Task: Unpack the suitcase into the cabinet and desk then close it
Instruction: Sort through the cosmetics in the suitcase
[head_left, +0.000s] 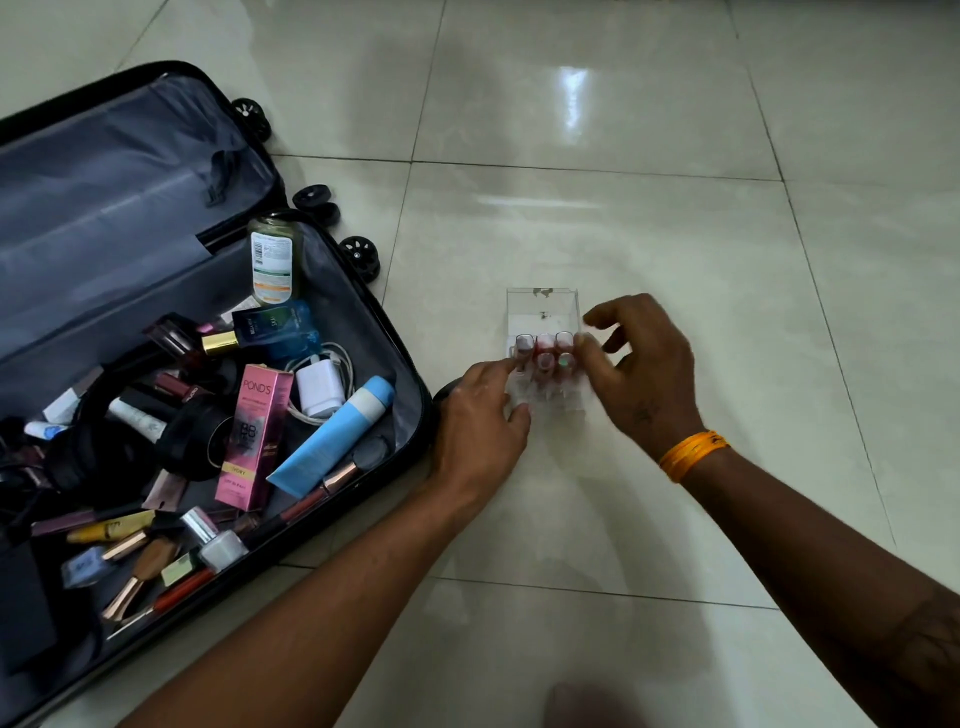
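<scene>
Two hands hold a clear plastic organizer on the glossy tiled floor, the left hand and right hand pinching its sides. Six lipsticks stand between them in two rows of three. Left of the left hand, the open suitcase holds a pink carton reading "POND'S BB".

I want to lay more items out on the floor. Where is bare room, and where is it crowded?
Bare glossy tile lies beyond and right of the clear acrylic organizer, also nearer, between the forearms. Crowded: the open black suitcase's lower half, and around the organizer, where both hands work.
</scene>
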